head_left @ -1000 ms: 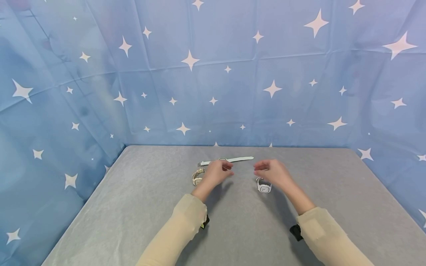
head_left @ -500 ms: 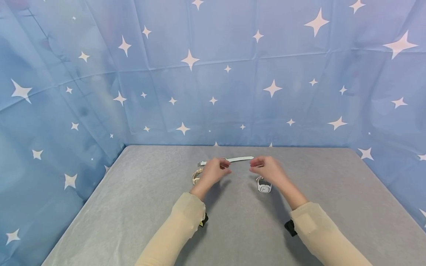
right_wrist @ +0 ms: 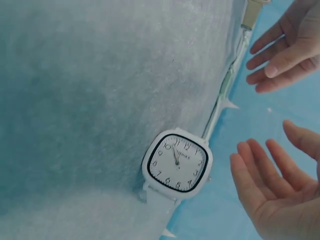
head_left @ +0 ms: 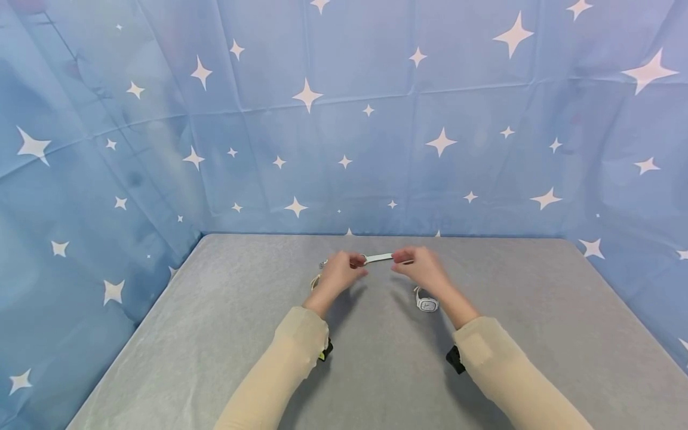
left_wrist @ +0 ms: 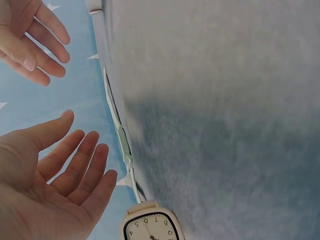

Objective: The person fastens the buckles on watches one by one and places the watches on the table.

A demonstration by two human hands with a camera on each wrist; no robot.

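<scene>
Crosswise, the mint-strapped wristwatch lies near the far edge of the grey table, its long axis running left to right beyond my two hands. In the head view my left hand overlaps its buckle-side half and my right hand its strap tip; which is nearer I can't judge from here. Both sets of fingers are loosely curved, parted from the thumbs, holding nothing. The white wristwatch sits closer to me.

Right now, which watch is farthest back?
The pale green watch, its strap stretched out straight; the white watch and the cream watch sit nearer the front.
</scene>
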